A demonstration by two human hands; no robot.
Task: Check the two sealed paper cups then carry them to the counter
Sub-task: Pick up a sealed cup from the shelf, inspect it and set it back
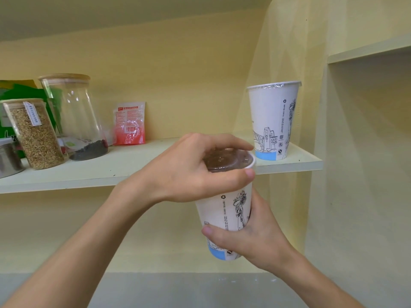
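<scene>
I hold one white paper cup [224,212] with black line drawings and a blue base band in front of the shelf, below its edge. My right hand [255,238] grips its lower body from the right. My left hand [191,170] is cupped over its clear film seal, fingers and thumb around the rim; dark contents show under the film. The second sealed paper cup [274,121], same print, stands upright on the right end of the shelf [133,170], untouched.
On the shelf's left stand a glass jar of grain [35,134], a taller glass jar with dark bits [75,118], a metal tin [9,158] and green bags. A red pouch [129,123] leans on the back wall. A grey counter [200,290] lies below.
</scene>
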